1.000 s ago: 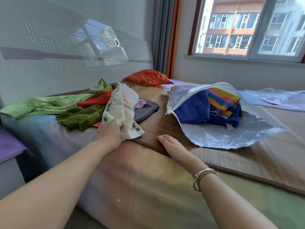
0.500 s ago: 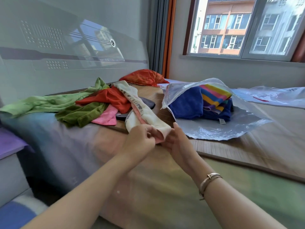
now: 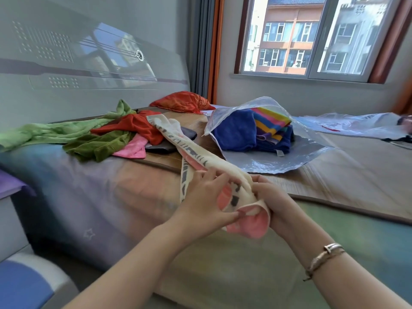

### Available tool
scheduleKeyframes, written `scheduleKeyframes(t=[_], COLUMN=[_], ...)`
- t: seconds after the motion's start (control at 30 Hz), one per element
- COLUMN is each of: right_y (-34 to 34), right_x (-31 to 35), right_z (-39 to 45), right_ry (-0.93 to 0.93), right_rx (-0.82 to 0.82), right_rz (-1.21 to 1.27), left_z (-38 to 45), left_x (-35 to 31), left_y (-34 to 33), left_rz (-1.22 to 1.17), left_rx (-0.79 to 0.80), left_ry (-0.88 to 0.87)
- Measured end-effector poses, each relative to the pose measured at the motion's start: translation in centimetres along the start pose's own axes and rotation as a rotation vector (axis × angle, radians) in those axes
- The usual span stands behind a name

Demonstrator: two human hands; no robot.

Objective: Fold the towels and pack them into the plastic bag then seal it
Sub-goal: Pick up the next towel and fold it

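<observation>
Both hands are on the cream patterned towel (image 3: 200, 159) right now, low centre of the frame: left hand (image 3: 205, 206) pinches the near end with the thumb underneath, right hand (image 3: 269, 199) is wrapped around the bunched edge just beside it. The hands are close together, almost touching through the cloth.

What worries me: the towel is roped up, not flat, and its far end trails back into the loose pile (image 3: 111, 134) at middle left. If I pull it toward me, I'd guess it drags the red towel (image 3: 133, 126) or the pink one (image 3: 133, 148) along. And folding it while it's this twisted probably gives a lumpy bundle that won't stack well.

The plastic bag (image 3: 278, 161) sits at centre right on the mat (image 3: 334, 175), mouth gaping, with the blue towel (image 3: 234, 132) and a striped towel (image 3: 272, 121) already in it. That mouth looks floppy, so sliding another towel in could push the stack out.

Hard to make out: where the towel's corners are, and most of my right fingers, hidden behind the cloth. I can't spot the bag's seal strip. There's more plastic at far right, cut off by the frame edge.
</observation>
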State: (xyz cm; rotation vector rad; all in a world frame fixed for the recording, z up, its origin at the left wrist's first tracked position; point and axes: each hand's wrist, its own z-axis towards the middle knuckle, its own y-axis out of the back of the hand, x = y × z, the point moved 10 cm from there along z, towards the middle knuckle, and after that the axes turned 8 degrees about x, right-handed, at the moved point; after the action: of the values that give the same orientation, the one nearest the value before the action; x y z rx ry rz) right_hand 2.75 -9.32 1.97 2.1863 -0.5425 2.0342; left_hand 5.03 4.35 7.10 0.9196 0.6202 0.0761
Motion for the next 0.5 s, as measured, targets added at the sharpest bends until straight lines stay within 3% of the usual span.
scheduleKeyframes(t=[0.13,0.3,0.5], right_y=[2.2,2.4,-1.3], right_x=[-0.4,0.4,2.8], right_z=[-1.3,-2.8,-4.7], right_ry=[-0.038,0.029,0.250], right_rx=[-0.094,-0.077,0.154], right_rz=[-0.049,-0.261,-0.631], left_z=[0.3,0.9,1.5], left_x=[-1.7,-2.4,-1.0], left_y=[-1.6,-1.1,-0.5], left_rz=[0.126,0.150,-0.072], left_rx=[0.032,-0.074,-0.093], left_ry=[-0.077,-0.151,-0.087])
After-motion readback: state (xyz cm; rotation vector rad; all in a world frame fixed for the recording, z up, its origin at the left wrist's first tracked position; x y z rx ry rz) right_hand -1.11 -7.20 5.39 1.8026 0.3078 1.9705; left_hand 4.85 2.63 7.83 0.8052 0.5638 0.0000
